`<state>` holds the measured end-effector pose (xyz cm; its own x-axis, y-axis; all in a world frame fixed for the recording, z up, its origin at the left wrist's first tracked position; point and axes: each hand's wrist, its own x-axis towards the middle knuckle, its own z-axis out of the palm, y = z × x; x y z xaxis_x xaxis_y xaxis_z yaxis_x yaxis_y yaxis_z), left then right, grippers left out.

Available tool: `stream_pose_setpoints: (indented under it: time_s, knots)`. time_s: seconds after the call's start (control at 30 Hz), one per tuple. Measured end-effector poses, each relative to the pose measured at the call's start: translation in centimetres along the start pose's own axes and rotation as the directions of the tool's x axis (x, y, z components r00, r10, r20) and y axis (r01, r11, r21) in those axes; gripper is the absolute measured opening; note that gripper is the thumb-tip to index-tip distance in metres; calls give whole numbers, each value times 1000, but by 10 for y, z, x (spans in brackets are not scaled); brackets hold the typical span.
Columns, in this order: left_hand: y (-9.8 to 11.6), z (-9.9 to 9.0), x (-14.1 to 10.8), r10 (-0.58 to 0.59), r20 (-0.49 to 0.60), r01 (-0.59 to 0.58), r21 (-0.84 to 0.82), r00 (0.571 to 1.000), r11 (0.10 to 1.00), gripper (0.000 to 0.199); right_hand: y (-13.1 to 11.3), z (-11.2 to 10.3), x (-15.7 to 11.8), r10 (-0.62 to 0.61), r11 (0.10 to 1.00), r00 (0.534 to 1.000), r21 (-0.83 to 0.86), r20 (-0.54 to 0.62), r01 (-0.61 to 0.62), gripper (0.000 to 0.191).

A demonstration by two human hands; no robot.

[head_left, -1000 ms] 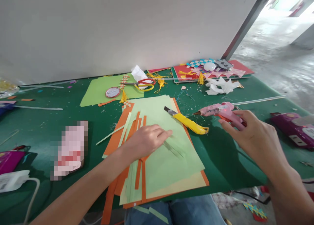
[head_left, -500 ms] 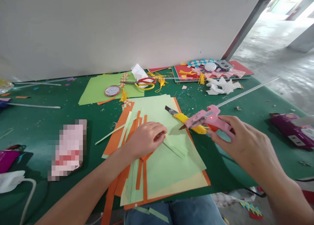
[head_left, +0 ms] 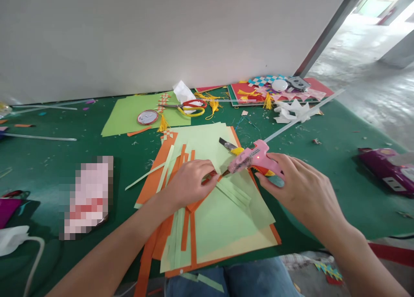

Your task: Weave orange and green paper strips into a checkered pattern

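Note:
My right hand (head_left: 291, 176) grips the handle of a pink glue gun (head_left: 249, 159) with a long clear glue stick in its back. The gun's tip points left, close beside the fingertips of my left hand (head_left: 196, 180). Those fingers are pinched on paper strips (head_left: 233, 192), pale green and orange, whose held ends are partly hidden. Beneath lie pale green sheets (head_left: 233, 232) over orange paper, with loose orange strips (head_left: 193, 241) at the left. A yellow cutter (head_left: 228, 144) lies partly behind the glue gun.
Scissors (head_left: 192, 108), a round tin (head_left: 148, 117) and a yellow tassel (head_left: 163, 123) lie on green paper behind. A pixelated pink object (head_left: 89, 197) is at left, a purple device (head_left: 388, 169) at right. Woven papers (head_left: 267, 81) and crumpled tissue (head_left: 294, 111) sit at the back right.
My right hand has moved left with the glue gun, bringing its tip up to my left fingertips. The pinched strips have shifted slightly; my left hand has hardly moved.

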<state>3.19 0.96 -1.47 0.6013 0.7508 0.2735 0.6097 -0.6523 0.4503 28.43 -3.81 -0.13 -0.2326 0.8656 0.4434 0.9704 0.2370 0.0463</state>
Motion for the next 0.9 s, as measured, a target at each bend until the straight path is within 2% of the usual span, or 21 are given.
stream_pose_setpoints:
  time_s: [0.27,0.47,0.9]
  knots:
    - [1,-1,0,-8,30,8,-1,1000,1000,22,-2,2,1,-32,999,998,-19,50,33,29]
    - [-1,-1,0,2,4,-2,-1,1000,1000,22,-1,0,1,-33,999,997,-12,67,34,24]
    - [-2,1,-1,1,7,-1,-4,1000,1000,22,0,2,0,-45,999,997,-2,67,45,27]
